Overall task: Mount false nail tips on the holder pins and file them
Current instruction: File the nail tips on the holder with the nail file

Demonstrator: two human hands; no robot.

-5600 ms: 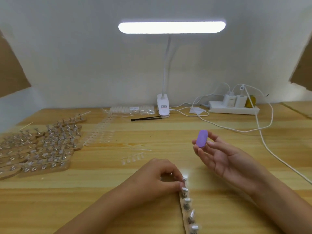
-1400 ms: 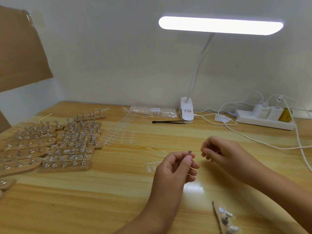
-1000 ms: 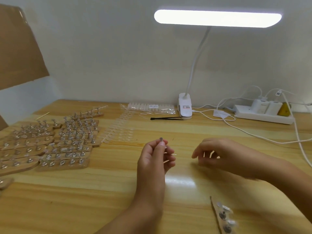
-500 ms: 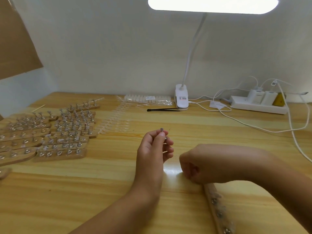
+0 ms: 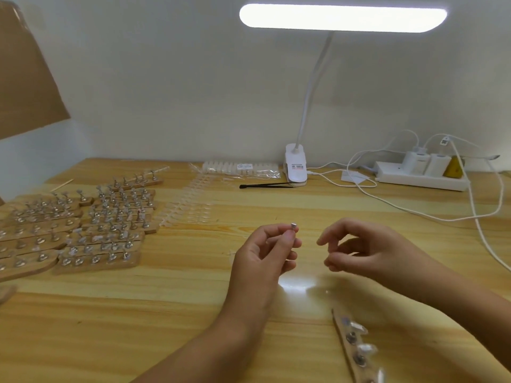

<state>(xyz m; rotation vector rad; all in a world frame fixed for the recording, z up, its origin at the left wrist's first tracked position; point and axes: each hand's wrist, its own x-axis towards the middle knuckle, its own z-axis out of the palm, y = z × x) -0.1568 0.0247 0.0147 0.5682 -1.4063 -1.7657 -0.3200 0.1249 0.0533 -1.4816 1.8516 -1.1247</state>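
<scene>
My left hand (image 5: 262,255) is raised above the wooden table (image 5: 166,299) and pinches a small metal holder pin (image 5: 293,225) between thumb and fingertips, its head pointing up. My right hand (image 5: 367,250) hovers just right of it, fingers curled with thumb and forefinger apart; whether anything clear sits between them is not visible. A wooden holder strip (image 5: 343,331) with metal pins and clear nail tips (image 5: 366,348) lies at the lower right, under my right forearm.
Several filled wooden holder strips (image 5: 83,230) cover the left of the table. Rows of clear nail tips (image 5: 188,208) lie beside them. At the back are a nail tip pack (image 5: 240,168), black tweezers (image 5: 265,185), the lamp clamp (image 5: 296,165), a power strip (image 5: 420,179) and cables (image 5: 484,217).
My right hand has lifted from the table near the holder strip and come up beside my left hand. The left hand still holds the pin up.
</scene>
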